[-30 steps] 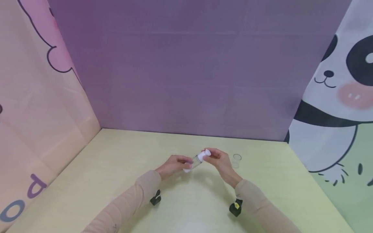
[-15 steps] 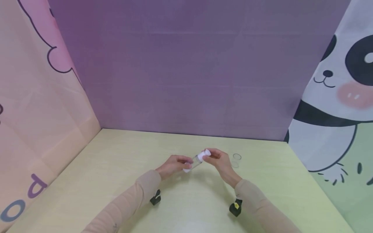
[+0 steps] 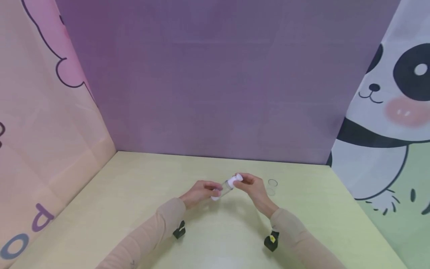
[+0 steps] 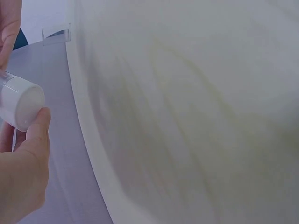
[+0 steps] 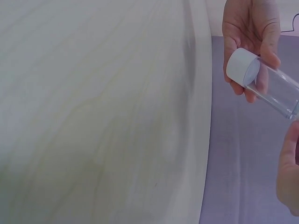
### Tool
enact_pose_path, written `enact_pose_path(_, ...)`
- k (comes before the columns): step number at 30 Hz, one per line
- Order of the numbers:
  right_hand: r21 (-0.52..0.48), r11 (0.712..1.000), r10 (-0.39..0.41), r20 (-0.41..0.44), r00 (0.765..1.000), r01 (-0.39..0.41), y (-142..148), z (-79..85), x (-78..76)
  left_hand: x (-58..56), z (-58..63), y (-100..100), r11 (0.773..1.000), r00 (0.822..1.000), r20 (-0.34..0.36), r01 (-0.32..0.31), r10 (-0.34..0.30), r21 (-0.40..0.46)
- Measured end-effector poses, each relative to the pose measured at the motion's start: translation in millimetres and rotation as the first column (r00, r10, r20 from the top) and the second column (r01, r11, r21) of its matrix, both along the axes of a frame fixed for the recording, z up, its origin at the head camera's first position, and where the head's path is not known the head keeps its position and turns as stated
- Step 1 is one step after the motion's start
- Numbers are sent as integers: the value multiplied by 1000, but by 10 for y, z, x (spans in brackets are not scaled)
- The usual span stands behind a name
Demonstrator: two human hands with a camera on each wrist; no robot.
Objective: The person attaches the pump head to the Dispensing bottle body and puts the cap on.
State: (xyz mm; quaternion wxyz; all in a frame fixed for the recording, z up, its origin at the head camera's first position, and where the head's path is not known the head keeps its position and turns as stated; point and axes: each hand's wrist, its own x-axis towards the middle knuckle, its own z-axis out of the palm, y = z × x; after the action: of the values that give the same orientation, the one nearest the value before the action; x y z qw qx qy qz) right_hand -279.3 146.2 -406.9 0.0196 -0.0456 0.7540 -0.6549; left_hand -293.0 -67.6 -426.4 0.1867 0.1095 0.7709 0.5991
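Head view: bottle (image 3: 225, 188) is up over the table (image 3: 144, 175), far of the sleeves, tilted, with its right end farther and its left end nearer. Left hand (image 3: 199, 192) grips the white base (image 3: 215, 197) at the left end; right hand (image 3: 252, 186) has thumb and fingers round the white top (image 3: 232, 181) at the right end. Clear round piece (image 3: 272, 187) on the table, just right of the right hand. Purple backdrop (image 3: 215, 82) on the far side, panda print (image 3: 373, 134) on the right.

Left wrist: left hand's grip on the base confirmed, fingertip on its end face. Clear piece sits near the table edge, well apart from the bottle.

Right wrist: base between left thumb and fingers, clear body see-through. Right hand half cut off at the right edge; can't tell its grip from here.
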Motion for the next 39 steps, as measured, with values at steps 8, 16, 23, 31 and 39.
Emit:
enact_pose_path(8,-5,1000,6,-5,1000,-6,-8,-16,-3,4,-14,-8,1000,1000,-4,7,-7,-1)
enact_pose_path(16,-9,1000,3,-5,1000,-3,-11,-33,-17,11,-9,-13,1000,1000,-10,12,-12,-2)
enact_pose_path(23,-3,1000,25,-12,1000,-25,-2,-17,-19,11,11,-15,1000,1000,-16,15,-15,3)
enact_pose_path(31,-67,992,108,-24,994,-110,32,-40,-56,-6,-7,-25,1000,1000,-7,11,-11,6)
enact_pose_path(39,-173,959,218,-64,974,-226,33,-11,-40,-19,-33,-40,1000,1000,-10,22,-22,4)
